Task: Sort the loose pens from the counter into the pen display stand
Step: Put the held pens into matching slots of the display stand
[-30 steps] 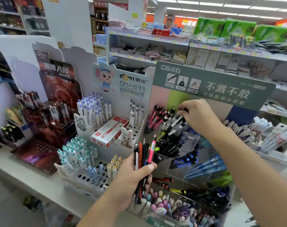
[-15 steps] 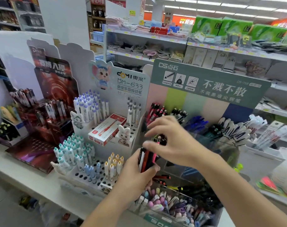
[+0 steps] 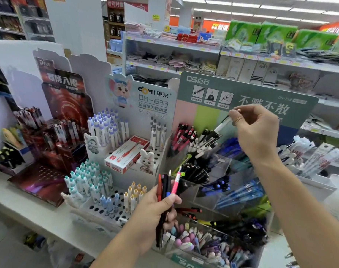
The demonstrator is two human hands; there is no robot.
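Item: one black-and-white pen point(image 3: 222, 126), pinched in my right hand point(image 3: 256, 130) above the display stand's point(image 3: 219, 167) black-and-white row, my left hand point(image 3: 155, 211) clamped on the remaining bundle of pens point(image 3: 166, 190); risk judged: tip missing the crowded compartment.

At centre frame, the white header card point(image 3: 145, 97) of the white pen stand read "DOMI 東米" and "DM-633" beside a cartoon mouse, with a line of Chinese characters beneath. To its right, the grey-green header card point(image 3: 242, 93) carried "DS点石", large characters "不溅不散" partly covered by a hand, and "DS-758" at its upper right. At left, the dark red display card point(image 3: 62, 84) showed "DERS" above large Chinese characters too blurred to read surely.
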